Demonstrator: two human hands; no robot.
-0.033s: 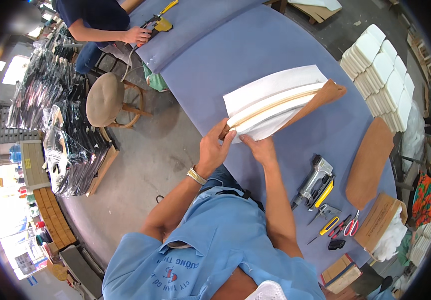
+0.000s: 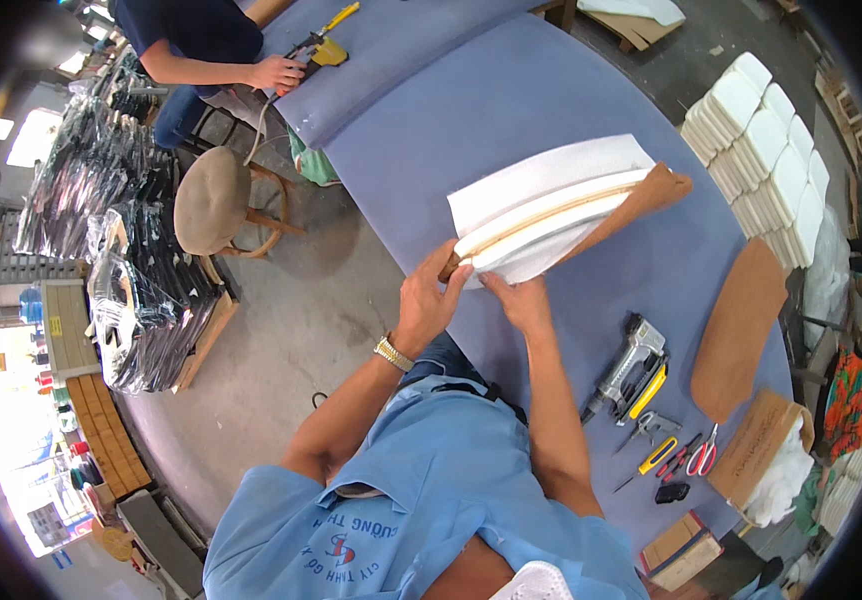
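A curved padded panel [image 2: 541, 232] rests tilted on its edge on the blue-grey table, with white padding and a thin tan strip along its length. White cloth [image 2: 551, 175] fans out behind it, and brown covering material [image 2: 631, 212] wraps its far right end. My left hand [image 2: 428, 295] is closed around the panel's near left end, thumb on top and fingertips partly hidden behind it. Just to the right, my right hand [image 2: 519, 300] pinches the white cloth at the panel's lower edge between thumb and fingers.
To the right lie a staple gun [image 2: 631, 365], a smaller air gun [image 2: 651, 427], a yellow screwdriver [image 2: 657, 457], scissors [image 2: 703, 455] and a brown fabric piece [image 2: 741, 330]. A carton [image 2: 757, 450] holds white stuffing. White pads [image 2: 761, 150] are stacked beyond. A co-worker's hand [image 2: 277, 75] grips a tool, near a stool [image 2: 213, 200].
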